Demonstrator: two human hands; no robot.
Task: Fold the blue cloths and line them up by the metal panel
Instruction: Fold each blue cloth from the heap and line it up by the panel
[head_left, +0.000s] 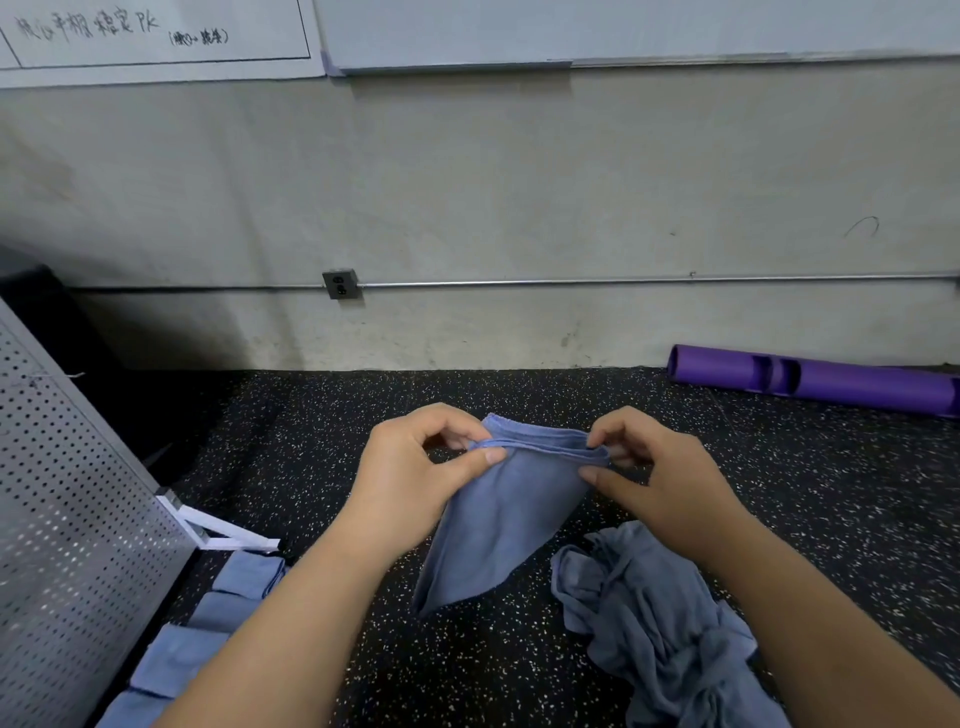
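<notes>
Above black speckled rubber floor (322, 426), left hand (410, 467) and right hand (660, 478) each pinching 1 top corner of half-folded blue cloth (509, 519) hanging between them, crumpled heap of blue cloths (660, 623) beside right forearm, 4 folded blue cloths (171, 660) lined along grey perforated metal panel (67, 519).

You're in a gym, speckled black rubber floor (363, 415), purple training tube (810, 382) at its far right edge against concrete wall (519, 182), handwritten whiteboard (156, 36) above, perforated metal panel (67, 519).

Two hands (410, 467) (665, 483), one blue cloth (498, 519), four folded cloths (176, 660), one crumpled heap (660, 623), one metal panel (67, 519), one purple tube (810, 379).
</notes>
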